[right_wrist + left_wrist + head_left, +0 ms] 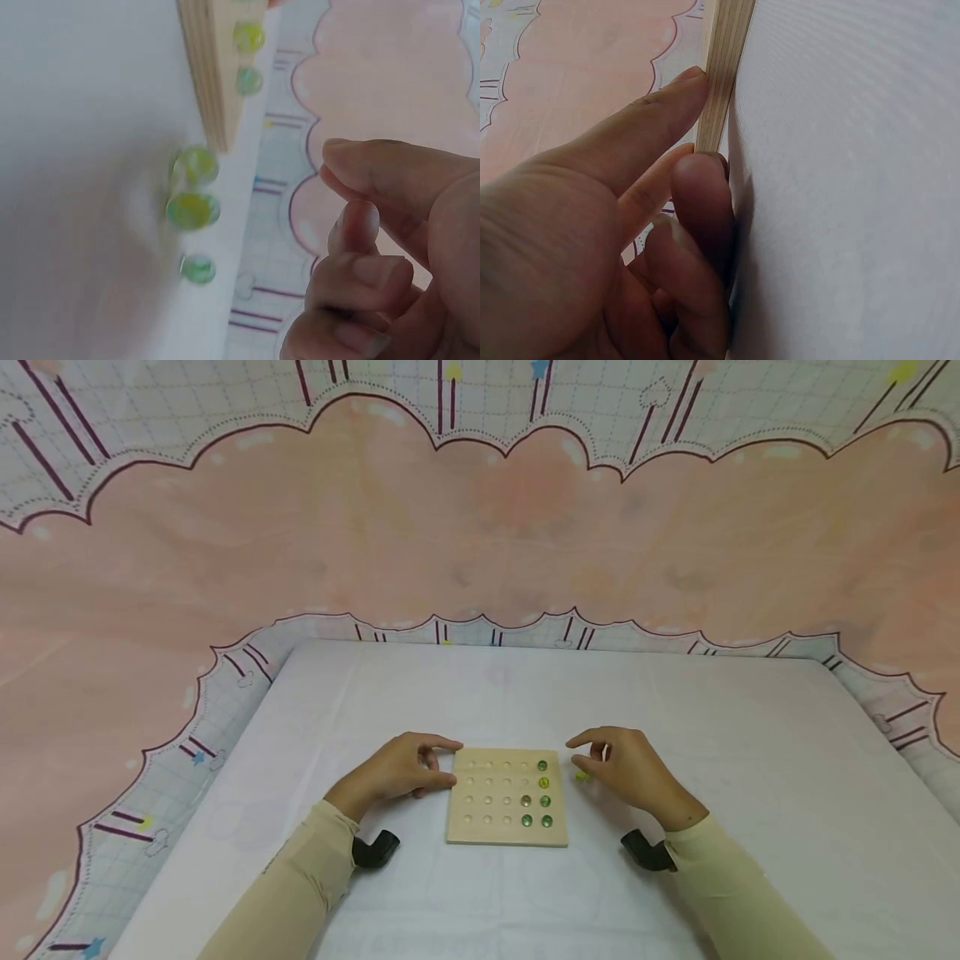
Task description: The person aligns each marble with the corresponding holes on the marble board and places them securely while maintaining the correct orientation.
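A pale wooden board (480, 837) with rows of shallow round dimples lies flat on the white table. Several green and yellow-green glass marbles (545, 801) sit in dimples at its right side. My left hand (401, 768) touches the board's left edge with thumb and index finger; in the left wrist view the thumb (660, 112) lies straight against the layered edge. To the right of the board hovers my right hand (626, 768), thumb and index finger apart, nothing between them. Loose marbles (193, 210) lie on the cloth beside it, mostly hidden from the head view.
White cloth covers the table (420, 693). A peach and white patterned sheet (487, 543) hangs behind and around it. Black wrist-camera pieces (377, 850) stick out by both sleeves.
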Demonstrator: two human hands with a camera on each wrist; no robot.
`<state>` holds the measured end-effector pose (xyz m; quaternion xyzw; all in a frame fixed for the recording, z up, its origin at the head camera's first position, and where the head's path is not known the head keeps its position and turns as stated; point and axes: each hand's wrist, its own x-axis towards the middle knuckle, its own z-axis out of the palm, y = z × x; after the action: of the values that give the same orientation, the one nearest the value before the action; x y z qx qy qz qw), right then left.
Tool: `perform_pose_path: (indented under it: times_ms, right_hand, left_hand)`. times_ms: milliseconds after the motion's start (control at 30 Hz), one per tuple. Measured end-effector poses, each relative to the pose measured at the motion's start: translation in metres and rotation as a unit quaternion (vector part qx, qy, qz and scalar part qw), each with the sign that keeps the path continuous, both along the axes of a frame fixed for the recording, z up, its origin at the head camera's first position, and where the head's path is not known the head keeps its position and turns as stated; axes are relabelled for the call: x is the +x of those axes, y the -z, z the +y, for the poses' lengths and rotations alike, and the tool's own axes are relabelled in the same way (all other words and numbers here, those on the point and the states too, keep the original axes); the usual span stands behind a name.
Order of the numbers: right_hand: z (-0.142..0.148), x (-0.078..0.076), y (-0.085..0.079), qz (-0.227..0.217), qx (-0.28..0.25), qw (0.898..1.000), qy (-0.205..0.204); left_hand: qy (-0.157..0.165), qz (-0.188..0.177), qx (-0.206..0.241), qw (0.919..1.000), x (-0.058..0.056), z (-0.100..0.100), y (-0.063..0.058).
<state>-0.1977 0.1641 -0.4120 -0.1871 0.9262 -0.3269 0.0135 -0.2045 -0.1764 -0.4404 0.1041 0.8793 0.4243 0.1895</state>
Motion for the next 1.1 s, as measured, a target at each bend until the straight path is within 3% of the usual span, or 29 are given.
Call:
perform_pose_path:
  times_ms: [533, 1100]
  right_hand:
    - [0.024, -0.018, 0.012, -0.025, 0.002, 0.999, 0.046]
    - [0.028, -0.025, 0.024, -0.063, 0.034, 0.995, 0.065]
  left_hand:
    - [-0.006, -0.005, 0.000, 1.0000, 0.000, 0.002, -0.001]
    - [0.007, 0.004, -0.001, 1.0000, -0.001, 0.000, 0.002]
